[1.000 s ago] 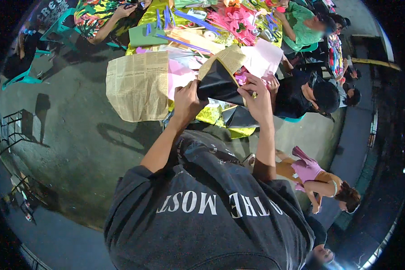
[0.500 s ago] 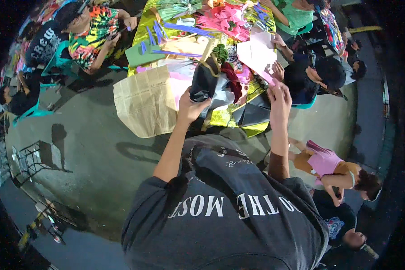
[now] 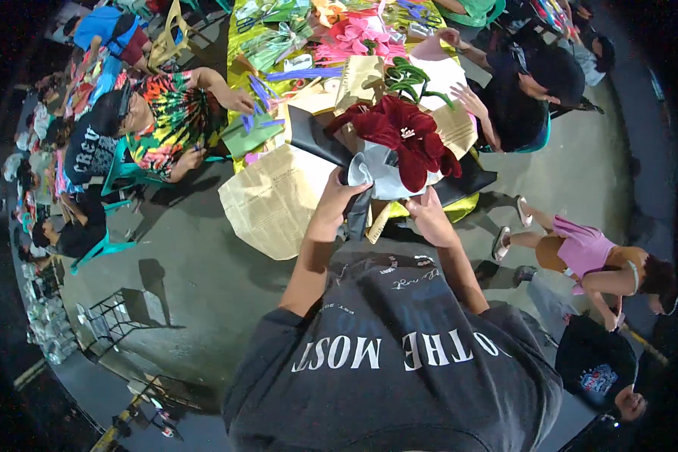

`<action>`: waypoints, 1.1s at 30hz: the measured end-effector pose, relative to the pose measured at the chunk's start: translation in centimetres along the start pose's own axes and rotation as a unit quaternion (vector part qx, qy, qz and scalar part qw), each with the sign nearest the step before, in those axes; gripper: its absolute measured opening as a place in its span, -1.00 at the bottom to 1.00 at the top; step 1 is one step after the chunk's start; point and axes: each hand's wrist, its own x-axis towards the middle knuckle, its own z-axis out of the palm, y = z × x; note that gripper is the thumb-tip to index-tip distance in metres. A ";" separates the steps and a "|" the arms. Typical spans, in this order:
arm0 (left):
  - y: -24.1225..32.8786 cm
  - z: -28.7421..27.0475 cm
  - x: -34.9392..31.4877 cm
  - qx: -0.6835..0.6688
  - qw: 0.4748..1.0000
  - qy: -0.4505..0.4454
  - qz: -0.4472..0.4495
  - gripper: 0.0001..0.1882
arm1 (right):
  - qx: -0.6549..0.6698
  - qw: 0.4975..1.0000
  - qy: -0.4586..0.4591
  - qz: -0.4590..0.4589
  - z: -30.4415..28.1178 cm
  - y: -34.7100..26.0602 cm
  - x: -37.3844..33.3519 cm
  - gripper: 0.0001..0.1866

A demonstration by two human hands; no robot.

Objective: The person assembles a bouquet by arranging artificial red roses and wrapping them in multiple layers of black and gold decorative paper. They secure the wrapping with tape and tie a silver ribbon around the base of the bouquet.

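Note:
A bouquet with large dark red fuzzy flowers (image 3: 408, 134) sits between my hands, tilted with its blooms away from me. White wrapping paper (image 3: 380, 175) is gathered round it, with black wrapping paper (image 3: 315, 138) and tan printed paper (image 3: 458, 134) spreading outside. My left hand (image 3: 337, 202) is closed round the bouquet's gathered base, thumb on the white paper. At the near right edge of the wrapping, my right hand (image 3: 432, 215) pinches the paper; some of its fingers are hidden beneath. Curly green fuzzy stems (image 3: 408, 81) show just beyond the blooms.
A yellow-covered table (image 3: 241, 45) holds pink flowers (image 3: 361, 38), purple strips (image 3: 303, 74) and a green sheet (image 3: 252, 134). A large tan printed sheet (image 3: 267, 200) overhangs its near left edge. Co-workers sit left (image 3: 169, 113) and right (image 3: 516, 98). A person in pink (image 3: 584, 248) stands at right.
My right hand has let go of the pink strip at the right and come in to the bouquet. The bouquet has turned, so its red flowers face up. The co-worker at left reaches over the table.

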 end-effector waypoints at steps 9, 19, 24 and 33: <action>-6.7 0.3 2.3 -0.052 0.993 -0.014 -0.101 -0.41 | -0.132 0.979 -0.012 0.157 -1.9 -4.4 -0.7 -0.47; -11.0 2.0 2.2 0.089 0.979 -0.183 0.034 -0.43 | -0.160 0.986 -0.054 0.010 -7.0 -3.7 -2.6 -0.06; -13.5 0.7 2.9 0.161 0.970 -0.175 0.048 -0.38 | -0.193 0.979 -0.045 -0.036 -8.8 -1.9 -2.6 -0.05; -16.2 -1.8 6.8 0.315 0.925 -0.145 0.152 -0.41 | -0.273 0.947 -0.018 -0.166 -11.3 0.5 -2.4 -0.23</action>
